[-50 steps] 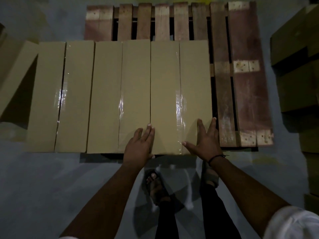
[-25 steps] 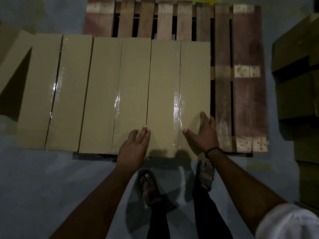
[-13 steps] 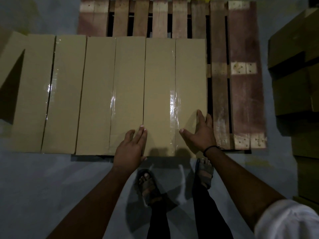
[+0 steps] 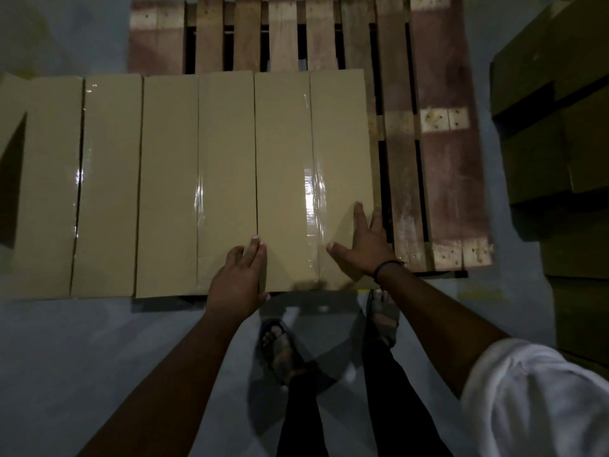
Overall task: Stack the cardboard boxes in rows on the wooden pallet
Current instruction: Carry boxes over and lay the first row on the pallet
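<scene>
Three taped cardboard boxes lie side by side in a row on the wooden pallet point(image 4: 438, 159). The rightmost box point(image 4: 313, 133) is under both hands. My left hand point(image 4: 239, 278) rests flat with straight fingers on its near left edge, over the seam with the middle box point(image 4: 197, 166). My right hand point(image 4: 365, 245) lies flat with spread fingers on its near right corner, fingertips at the box's right edge. The left box point(image 4: 79, 179) overhangs the pallet's left side.
Stacks of more cardboard boxes point(image 4: 557, 133) stand on the right. Another box point(image 4: 10, 103) leans at the far left edge. Bare pallet slats point(image 4: 283, 34) show behind and right of the row. My sandalled feet point(image 4: 280, 347) stand on the grey floor.
Both hands have stayed flat on the rightmost box. The right hand's fingers have drawn slightly inward from the box's edge, and the view has shifted a little.
</scene>
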